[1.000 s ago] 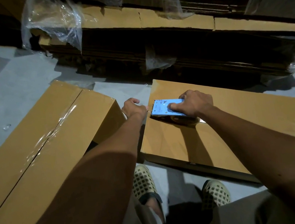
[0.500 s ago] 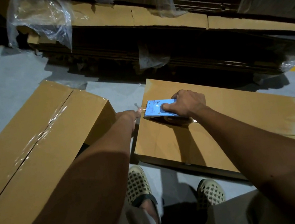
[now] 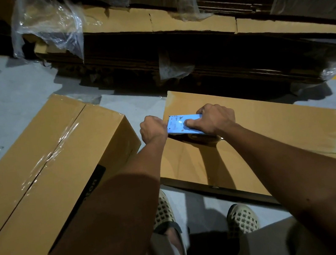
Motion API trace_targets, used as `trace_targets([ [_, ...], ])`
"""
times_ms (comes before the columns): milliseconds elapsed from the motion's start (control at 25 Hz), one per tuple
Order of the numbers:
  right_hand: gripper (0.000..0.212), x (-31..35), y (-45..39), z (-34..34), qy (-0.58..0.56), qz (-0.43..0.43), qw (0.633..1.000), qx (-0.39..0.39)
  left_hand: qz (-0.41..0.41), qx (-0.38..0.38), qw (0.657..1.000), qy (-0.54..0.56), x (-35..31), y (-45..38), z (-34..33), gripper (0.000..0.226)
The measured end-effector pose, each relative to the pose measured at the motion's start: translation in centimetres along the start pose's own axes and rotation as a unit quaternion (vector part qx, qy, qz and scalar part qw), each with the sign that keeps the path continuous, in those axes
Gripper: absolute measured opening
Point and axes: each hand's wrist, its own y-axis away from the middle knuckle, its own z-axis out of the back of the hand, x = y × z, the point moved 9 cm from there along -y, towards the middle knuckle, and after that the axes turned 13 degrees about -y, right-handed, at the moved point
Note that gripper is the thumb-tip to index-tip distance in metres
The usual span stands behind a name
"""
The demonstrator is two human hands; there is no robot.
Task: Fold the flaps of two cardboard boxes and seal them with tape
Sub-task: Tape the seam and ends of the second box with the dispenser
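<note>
right hand (image 3: 214, 119): curled round the blue tape dispenser (image 3: 181, 125), thumb on its top face, pressing it down at the left end of the second box (image 3: 274, 131)
left hand (image 3: 153, 129): curled at the box's left edge, touching the dispenser's nose; probably pinning the tape end, but tape too clear to tell, so what it holds is unknown
second box: on the floor straight ahead, just beyond the feet, flaps folded flat; no tape visible along the top yet
sealed box (image 3: 43, 170): just left, close beside the second, shiny clear tape (image 3: 55, 148) along its centre seam; looks done
handling, cardboard: stiff, light, probably empty; flaps likely flex under pressure, so press over the seam
handling, tape: thin, sticky, tears or wrinkles easily; needs steady tension
where to hold: dispenser by its body; box steadied at the edge
background: stack of flat cardboard (image 3: 189, 23) with loose plastic wrap (image 3: 45, 25)
</note>
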Motion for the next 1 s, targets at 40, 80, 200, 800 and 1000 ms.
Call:
trace_targets([
  [40, 0.067, 0.0, -0.1, -0.1, -0.001, 0.0, 1.0, 0.005, 0.003, 0.007, 1.0, 0.003, 0.2, -0.3, 0.1, 0.009],
  [80, 0.068, 0.1, -0.1, -0.2, 0.003, 0.002, 1.0, 0.014, 0.008, 0.01, 1.0, 0.006, 0.3, -0.4, 0.3, 0.005],
  [200, 0.076, 0.6, -0.4, -0.6, 0.035, 0.011, 0.998, 0.044, 0.022, 0.007, 1.0, 0.021, 0.4, -0.7, 0.1, 0.005],
  [800, 0.097, -7.7, 0.2, 2.3, 0.027, -0.072, 0.984, 0.16, 0.03, 0.022, 0.997, 0.069, 0.6, -0.5, -0.5, 0.017],
  [1000, 0.098, -11.7, 1.1, 4.6, 0.023, -0.095, 0.983, 0.157, 0.027, 0.023, 0.997, 0.066, 0.5, -0.5, -0.4, 0.018],
])
